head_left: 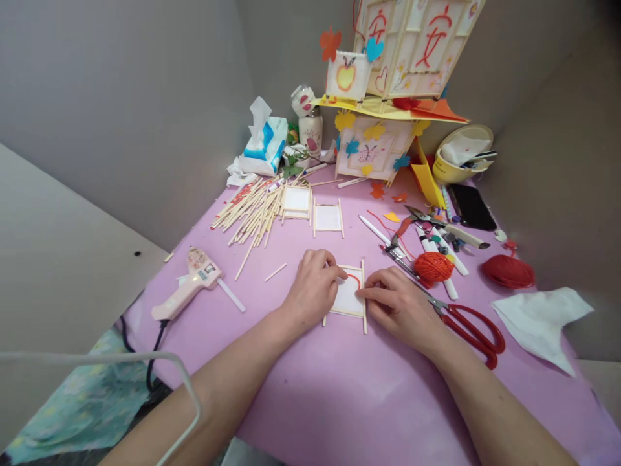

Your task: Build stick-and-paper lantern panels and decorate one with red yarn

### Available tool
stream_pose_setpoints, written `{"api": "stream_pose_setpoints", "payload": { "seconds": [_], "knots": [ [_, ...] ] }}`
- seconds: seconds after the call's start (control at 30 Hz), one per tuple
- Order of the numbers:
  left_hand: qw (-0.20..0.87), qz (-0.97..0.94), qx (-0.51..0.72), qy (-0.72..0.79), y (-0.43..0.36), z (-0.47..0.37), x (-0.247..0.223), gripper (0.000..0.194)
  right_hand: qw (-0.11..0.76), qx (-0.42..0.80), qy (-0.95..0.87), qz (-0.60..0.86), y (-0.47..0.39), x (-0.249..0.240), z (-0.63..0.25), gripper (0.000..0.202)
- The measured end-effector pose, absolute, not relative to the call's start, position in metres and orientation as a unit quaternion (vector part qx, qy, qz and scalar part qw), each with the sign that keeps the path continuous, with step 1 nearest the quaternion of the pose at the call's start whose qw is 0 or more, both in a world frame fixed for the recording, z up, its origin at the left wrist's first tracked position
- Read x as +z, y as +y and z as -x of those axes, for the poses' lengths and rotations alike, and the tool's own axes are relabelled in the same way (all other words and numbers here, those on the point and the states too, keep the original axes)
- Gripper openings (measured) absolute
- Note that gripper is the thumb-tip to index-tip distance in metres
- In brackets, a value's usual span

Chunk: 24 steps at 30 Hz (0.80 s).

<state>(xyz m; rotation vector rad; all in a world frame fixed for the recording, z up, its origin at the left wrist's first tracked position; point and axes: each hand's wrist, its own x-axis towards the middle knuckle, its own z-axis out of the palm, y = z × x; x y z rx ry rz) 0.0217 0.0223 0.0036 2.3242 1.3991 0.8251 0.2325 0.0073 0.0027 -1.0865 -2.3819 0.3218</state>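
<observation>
A small white panel framed with wooden sticks [348, 303] lies on the purple table, between my hands. A curved piece of red yarn [356, 278] rests on its upper part. My left hand [316, 285] is closed in a pinch at the yarn's left end, over the panel's upper left. At the right edge of the frame, my right hand [395, 301] pinches the yarn's lower right end with thumb and forefinger.
Left on the purple table [310, 401] lie a glue gun [191, 285] and wooden sticks [257, 210]. Two framed panels [328, 218] lie behind. At right are red scissors [473, 330], pliers [405, 226], an orange yarn ball [434, 266] and tissue [543, 320]. A decorated lantern [373, 152] stands at the back.
</observation>
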Motion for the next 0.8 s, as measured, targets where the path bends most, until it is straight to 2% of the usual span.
{"api": "stream_pose_setpoints", "payload": {
  "seconds": [0.37, 0.63, 0.8],
  "knots": [
    [0.138, -0.812, 0.287, 0.489, 0.0237, -0.019, 0.0041, 0.031, 0.29, 0.103, -0.861, 0.406, 0.0082, 0.0059, -0.237, 0.027],
    [0.134, -0.81, 0.298, 0.487, 0.0242, -0.0175, 0.0036, 0.028, 0.251, 0.094, -0.87, 0.414, 0.0084, 0.0005, -0.2349, 0.024],
    [0.133, -0.811, 0.299, 0.486, 0.0245, -0.0174, 0.0031, 0.028, 0.262, 0.101, -0.866, 0.413, 0.0079, 0.0017, -0.2346, 0.027]
  ]
}}
